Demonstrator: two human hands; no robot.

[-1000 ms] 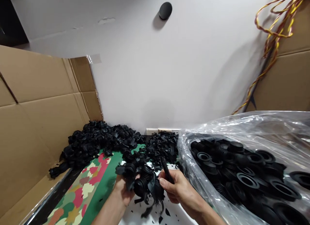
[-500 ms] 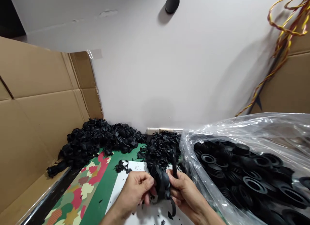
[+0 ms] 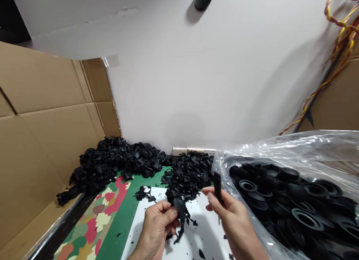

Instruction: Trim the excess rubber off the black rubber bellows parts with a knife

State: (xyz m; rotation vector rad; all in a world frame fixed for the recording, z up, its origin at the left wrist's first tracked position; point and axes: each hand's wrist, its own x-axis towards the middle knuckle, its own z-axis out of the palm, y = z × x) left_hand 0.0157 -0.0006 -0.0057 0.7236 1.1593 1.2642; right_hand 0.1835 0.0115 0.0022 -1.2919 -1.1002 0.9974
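Observation:
My left hand [image 3: 159, 222] is closed, pinching a limp strip of black rubber trimmings [image 3: 180, 212] that dangles over a white sheet [image 3: 196, 234]. My right hand [image 3: 227, 211] is closed round a thin dark tool [image 3: 217, 185] whose tip sticks up, right beside the edge of a clear plastic bag [image 3: 280, 148]. The bag holds several black ribbed rubber bellows [image 3: 294, 207]. A heap of black rubber scraps [image 3: 190, 174] lies just beyond both hands.
A larger pile of black rubber parts [image 3: 112, 163] lies at the back left against cardboard walls [image 3: 42, 121]. A green, red and cream patterned mat [image 3: 98, 222] covers the table. A white wall stands behind; red-yellow twisted wires [image 3: 336, 47] hang at the right.
The bundle of rubber pieces held in both hands is gone; only a strip of trimmings stays in my left hand. My right hand has moved right toward the bag with the tool.

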